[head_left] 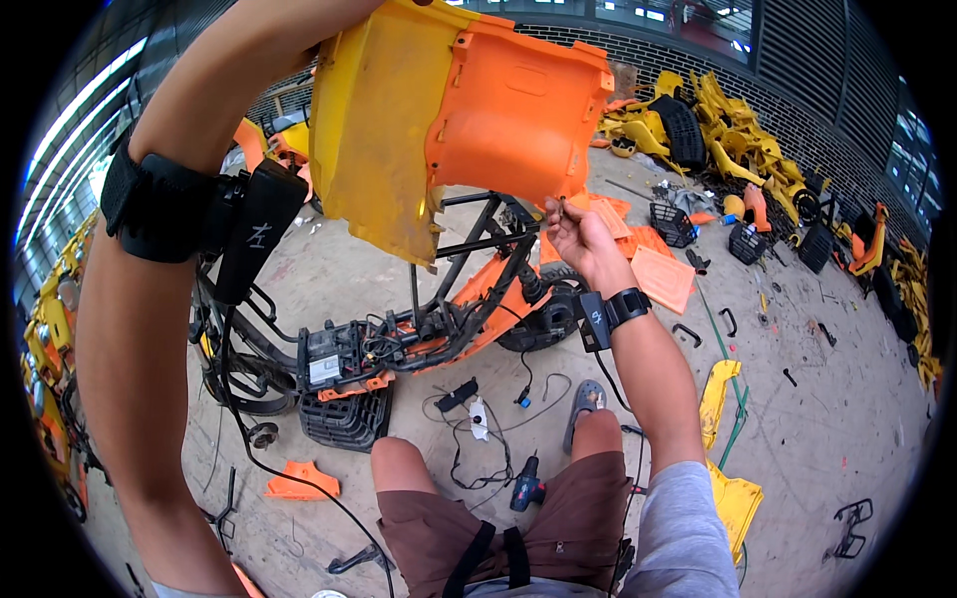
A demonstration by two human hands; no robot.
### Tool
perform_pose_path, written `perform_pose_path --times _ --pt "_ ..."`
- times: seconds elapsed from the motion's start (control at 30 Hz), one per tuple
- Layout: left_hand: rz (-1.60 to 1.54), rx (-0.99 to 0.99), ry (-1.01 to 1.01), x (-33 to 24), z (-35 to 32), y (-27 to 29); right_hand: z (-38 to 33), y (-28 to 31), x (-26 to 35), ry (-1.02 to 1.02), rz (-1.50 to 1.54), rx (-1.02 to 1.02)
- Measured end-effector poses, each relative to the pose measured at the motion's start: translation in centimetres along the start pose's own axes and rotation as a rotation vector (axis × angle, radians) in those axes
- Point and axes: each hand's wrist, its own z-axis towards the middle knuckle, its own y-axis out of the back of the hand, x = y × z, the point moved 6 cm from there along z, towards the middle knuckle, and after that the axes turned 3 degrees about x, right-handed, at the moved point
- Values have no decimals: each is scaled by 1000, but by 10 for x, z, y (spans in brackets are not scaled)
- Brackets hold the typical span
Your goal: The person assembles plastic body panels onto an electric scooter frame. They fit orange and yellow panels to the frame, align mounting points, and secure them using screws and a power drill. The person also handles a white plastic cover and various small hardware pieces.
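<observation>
A large yellow and orange plastic body panel (513, 105) is held up in front of me, off the ground. My left hand (344, 8) grips its upper edge at the top of the view, with most of the fingers hidden. With its fingers pinched, my right hand (583, 239) holds the panel's lower right corner. Behind and below the panel stands a stripped electric scooter frame (459, 254) with black tubes, exposed wiring and orange side trim. Between my legs on the floor lies a cordless drill (528, 485).
Orange panels (660, 274) lie right of the scooter. A heap of yellow body parts (758, 149) lines the brick wall. Loose cables (469, 453), yellow pieces (733, 503) and an orange piece (302, 480) are on the concrete floor. A black basket (344, 417) sits under the frame.
</observation>
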Motion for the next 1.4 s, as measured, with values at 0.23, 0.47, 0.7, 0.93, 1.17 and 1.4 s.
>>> perform_pose_path --times 0.23,0.47,0.7,0.93,1.17,1.4 --pt "-154 97 -119 17 -8 21 -6 -14 -11 43 -63 -17" --pt "-30 181 -205 74 -5 40 -34 -30 -13 241 -337 -187" --pt "-17 144 -157 85 -22 64 -32 -38 -31 81 111 150" --pt "-28 100 -130 100 -43 73 -38 -56 -40 125 269 357" --pt "-37 150 -149 95 -45 72 -69 -46 -81 69 -23 299" --pt "3 227 -243 108 -49 79 -127 5 -43 598 -625 -56"
